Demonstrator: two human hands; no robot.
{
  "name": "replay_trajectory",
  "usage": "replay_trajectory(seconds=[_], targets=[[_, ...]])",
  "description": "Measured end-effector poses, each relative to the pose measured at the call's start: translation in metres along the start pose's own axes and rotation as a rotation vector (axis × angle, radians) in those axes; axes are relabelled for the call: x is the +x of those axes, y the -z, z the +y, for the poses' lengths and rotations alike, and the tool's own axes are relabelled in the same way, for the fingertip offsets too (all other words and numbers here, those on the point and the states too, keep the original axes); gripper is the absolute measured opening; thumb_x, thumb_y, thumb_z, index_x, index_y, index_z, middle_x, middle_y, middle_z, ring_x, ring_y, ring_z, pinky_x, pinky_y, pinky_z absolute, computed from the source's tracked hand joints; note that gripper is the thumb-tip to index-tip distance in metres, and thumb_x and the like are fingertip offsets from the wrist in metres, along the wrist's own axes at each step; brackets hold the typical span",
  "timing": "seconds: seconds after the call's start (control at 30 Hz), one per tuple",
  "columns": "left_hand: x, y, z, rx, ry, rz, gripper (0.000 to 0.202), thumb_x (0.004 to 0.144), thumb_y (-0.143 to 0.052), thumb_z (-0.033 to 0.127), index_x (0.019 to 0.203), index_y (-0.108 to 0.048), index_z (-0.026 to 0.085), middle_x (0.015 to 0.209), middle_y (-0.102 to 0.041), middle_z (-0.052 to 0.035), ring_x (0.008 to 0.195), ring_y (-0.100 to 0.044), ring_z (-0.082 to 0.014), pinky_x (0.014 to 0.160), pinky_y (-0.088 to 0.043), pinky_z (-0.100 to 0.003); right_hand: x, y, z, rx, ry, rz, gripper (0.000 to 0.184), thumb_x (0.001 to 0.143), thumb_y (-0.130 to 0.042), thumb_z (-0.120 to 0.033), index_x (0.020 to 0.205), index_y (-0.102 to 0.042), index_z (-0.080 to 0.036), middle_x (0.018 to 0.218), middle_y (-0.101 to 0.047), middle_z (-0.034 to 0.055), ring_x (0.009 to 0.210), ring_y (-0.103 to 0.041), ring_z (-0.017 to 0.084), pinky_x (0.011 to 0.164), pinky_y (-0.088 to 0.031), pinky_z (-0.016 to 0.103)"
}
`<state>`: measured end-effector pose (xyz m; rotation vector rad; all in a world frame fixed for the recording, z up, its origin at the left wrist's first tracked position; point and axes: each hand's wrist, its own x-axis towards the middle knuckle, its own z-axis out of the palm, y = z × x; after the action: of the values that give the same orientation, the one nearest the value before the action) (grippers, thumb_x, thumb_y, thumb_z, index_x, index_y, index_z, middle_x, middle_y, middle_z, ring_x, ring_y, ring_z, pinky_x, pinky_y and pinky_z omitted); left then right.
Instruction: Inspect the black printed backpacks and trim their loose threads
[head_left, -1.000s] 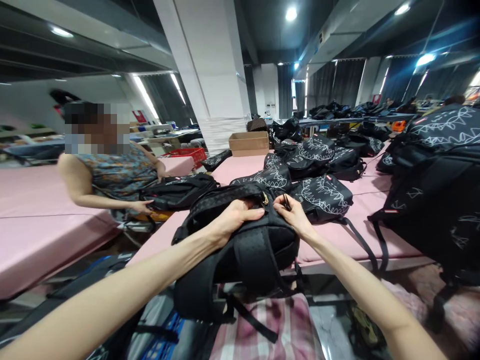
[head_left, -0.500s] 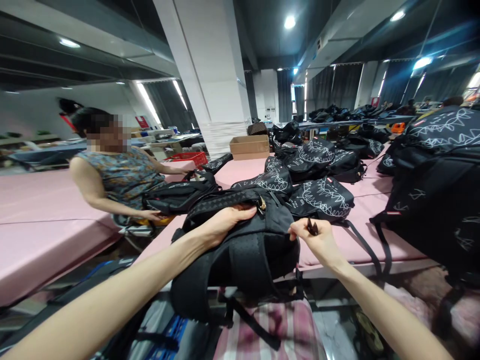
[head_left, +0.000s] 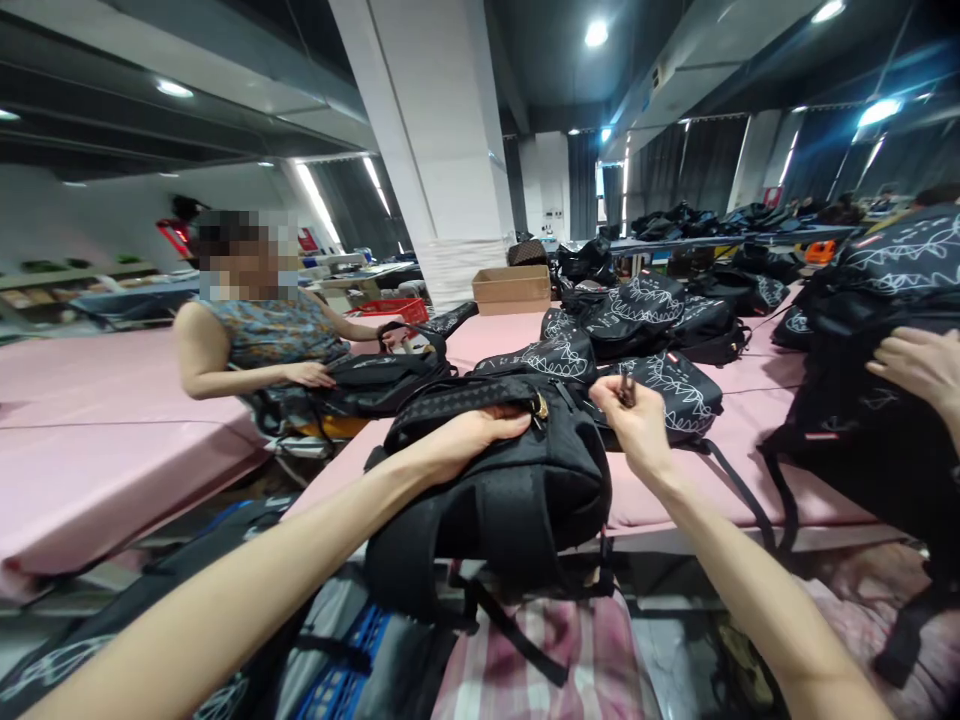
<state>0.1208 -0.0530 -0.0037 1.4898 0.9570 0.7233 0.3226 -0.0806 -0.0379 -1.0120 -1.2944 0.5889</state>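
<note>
A black backpack (head_left: 517,500) lies over the edge of the pink-covered table in front of me, its padded straps hanging towards my lap. My left hand (head_left: 480,440) is closed on its top beside the checked panel, the thumb near a gold-coloured metal piece (head_left: 539,408). Just off the backpack's right side, my right hand (head_left: 634,415) is raised with its fingers closed. Small dark thread snips (head_left: 626,390) stick out of that fist. Whether its fingertips also pinch a thread is too fine to make out.
Several black backpacks with white scribble prints (head_left: 675,390) lie on the pink table (head_left: 652,495). Behind them stands a cardboard box (head_left: 512,292). A co-worker sits at left with another backpack (head_left: 390,378). Another person's hand (head_left: 919,365) touches the tall bag pile at right.
My right hand has risen and drawn away from the backpack's side. Another person's hand has come in at the right edge. My left hand keeps its hold; the view has shifted slightly.
</note>
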Motion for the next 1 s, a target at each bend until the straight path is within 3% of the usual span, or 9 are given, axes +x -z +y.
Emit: replay_trajectory(seconds=[0.13, 0.2, 0.33, 0.47, 0.57, 0.67, 0.77, 0.87, 1.0], targets=[[0.015, 0.000, 0.006, -0.005, -0.024, -0.100, 0.044, 0.058, -0.075, 0.046, 0.088, -0.069, 0.014, 0.097, -0.070, -0.0085, 0.096, -0.062, -0.0220, 0.096, -0.041, -0.035, -0.037, 0.014, -0.013, 0.001, -0.179, -0.508, 0.025, 0.077, -0.056, -0.040, 0.067, -0.064, -0.018, 0.055, -0.057, 0.0007, 0.051, -0.046, 0.013, 0.052, -0.035, 0.026], [0.022, -0.004, 0.010, 0.054, -0.077, -0.142, 0.041, 0.063, -0.069, 0.047, 0.087, -0.068, 0.014, 0.097, -0.070, -0.0076, 0.098, -0.061, -0.0221, 0.096, -0.041, -0.033, -0.052, 0.004, -0.018, -0.049, -0.246, -0.639, 0.022, 0.073, -0.061, -0.036, 0.061, -0.061, -0.017, 0.054, -0.054, -0.0014, 0.051, -0.045, 0.012, 0.050, -0.033, 0.024], [0.010, -0.007, 0.031, 0.518, -0.265, -0.097, 0.038, 0.078, -0.051, 0.047, 0.081, -0.068, 0.013, 0.091, -0.070, -0.0083, 0.090, -0.062, -0.0248, 0.088, -0.044, -0.035, -0.058, -0.029, -0.017, 0.189, -0.358, -0.468, 0.021, 0.070, -0.066, -0.036, 0.070, -0.063, -0.016, 0.063, -0.059, -0.0005, 0.057, -0.050, 0.013, 0.055, -0.041, 0.025], [-0.048, 0.030, 0.043, 0.726, -0.564, 0.236, 0.036, 0.081, -0.048, 0.045, 0.098, -0.065, 0.017, 0.099, -0.068, -0.0061, 0.092, -0.060, -0.0202, 0.085, -0.044, -0.029, -0.043, -0.035, -0.002, 0.389, -0.374, -0.385, 0.028, 0.067, -0.072, -0.037, 0.085, -0.067, -0.016, 0.077, -0.066, 0.0036, 0.071, -0.059, 0.017, 0.071, -0.049, 0.030], [-0.091, 0.071, 0.016, 0.597, -0.373, 0.463, 0.047, 0.082, -0.042, 0.055, 0.077, -0.066, 0.015, 0.075, -0.068, -0.0065, 0.069, -0.060, -0.0171, 0.063, -0.047, -0.025, -0.031, -0.029, 0.008, 0.361, -0.368, -0.359, 0.027, 0.066, -0.074, -0.036, 0.083, -0.068, -0.017, 0.077, -0.067, 0.0041, 0.070, -0.060, 0.017, 0.066, -0.050, 0.028], [-0.108, 0.091, -0.033, 0.399, -0.064, 0.357, 0.059, 0.074, -0.045, 0.068, 0.064, -0.065, 0.013, 0.063, -0.065, -0.0076, 0.058, -0.057, -0.0172, 0.054, -0.045, -0.026, -0.029, -0.027, 0.013, 0.356, -0.380, -0.384, 0.026, 0.066, -0.075, -0.035, 0.084, -0.068, -0.018, 0.076, -0.066, 0.0034, 0.066, -0.059, 0.016, 0.062, -0.050, 0.026], [-0.101, 0.077, -0.070, 0.062, -0.034, 0.241, 0.060, 0.070, -0.049, 0.070, 0.066, -0.064, 0.012, 0.066, -0.065, -0.0082, 0.061, -0.058, -0.0169, 0.058, -0.046, -0.026, -0.033, -0.029, 0.012, 0.346, -0.408, -0.391, 0.024, 0.065, -0.076, -0.034, 0.082, -0.067, -0.019, 0.073, -0.065, 0.0017, 0.062, -0.058, 0.015, 0.061, -0.050, 0.027], [-0.087, 0.045, -0.077, -0.202, -0.073, 0.145, 0.057, 0.068, -0.054, 0.067, 0.070, -0.061, 0.011, 0.065, -0.062, -0.0060, 0.057, -0.055, -0.0141, 0.055, -0.044, -0.024, -0.038, -0.028, 0.013, 0.273, -0.399, -0.335, 0.023, 0.064, -0.077, -0.036, 0.075, -0.065, -0.020, 0.069, -0.064, 0.0006, 0.058, -0.057, 0.015, 0.056, -0.049, 0.027], [-0.077, 0.011, -0.069, 0.063, -0.258, 0.083, 0.037, 0.076, -0.054, 0.047, 0.072, -0.060, 0.011, 0.061, -0.057, -0.0016, 0.053, -0.048, -0.0106, 0.051, -0.039, -0.021, -0.039, -0.017, 0.016, 0.169, -0.353, -0.172, 0.021, 0.064, -0.075, -0.037, 0.073, -0.064, -0.023, 0.072, -0.065, 0.0001, 0.064, -0.058, 0.017, 0.058, -0.049, 0.028]])
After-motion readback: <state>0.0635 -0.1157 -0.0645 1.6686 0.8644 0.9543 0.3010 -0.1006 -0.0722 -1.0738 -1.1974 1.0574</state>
